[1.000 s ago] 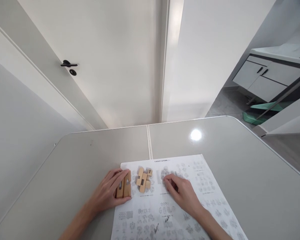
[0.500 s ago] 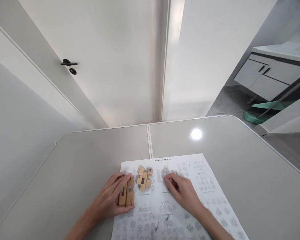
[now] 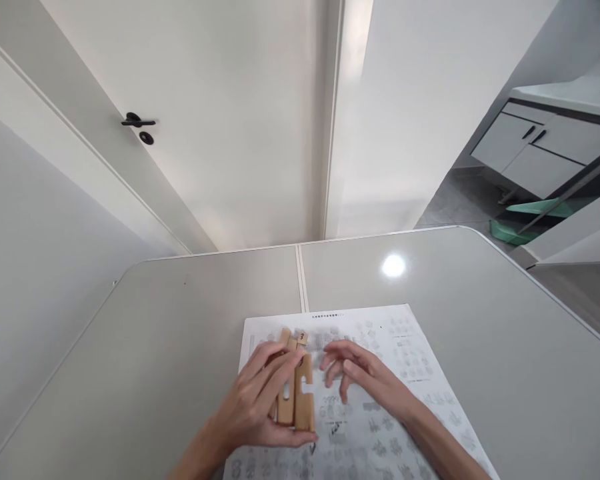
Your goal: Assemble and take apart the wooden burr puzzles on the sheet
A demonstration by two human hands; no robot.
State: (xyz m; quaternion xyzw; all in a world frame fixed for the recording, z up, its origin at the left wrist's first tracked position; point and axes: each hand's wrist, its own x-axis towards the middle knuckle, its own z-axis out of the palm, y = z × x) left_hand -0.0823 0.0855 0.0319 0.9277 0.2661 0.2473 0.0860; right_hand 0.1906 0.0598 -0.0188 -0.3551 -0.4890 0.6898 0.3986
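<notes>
My left hand (image 3: 260, 407) is closed around a pair of notched wooden puzzle bars (image 3: 298, 399), held side by side above a printed instruction sheet (image 3: 380, 413). Behind the bars, partly hidden by them and my fingers, lies a small cluster of wooden puzzle pieces (image 3: 295, 340), one marked with a number. My right hand (image 3: 365, 377) hovers just right of the bars with its fingers spread and nothing in it.
The sheet lies on a grey table (image 3: 170, 333) with a seam down its middle. Beyond the far edge stand a white door with a black handle (image 3: 137, 123) and a wall. To the right are floor, grey cabinets (image 3: 540, 147) and a green dustpan (image 3: 510, 230).
My left hand has lifted the two wooden bars and carried them right, in front of the cluster of pieces. My right hand has risen off the sheet and opened its fingers.
</notes>
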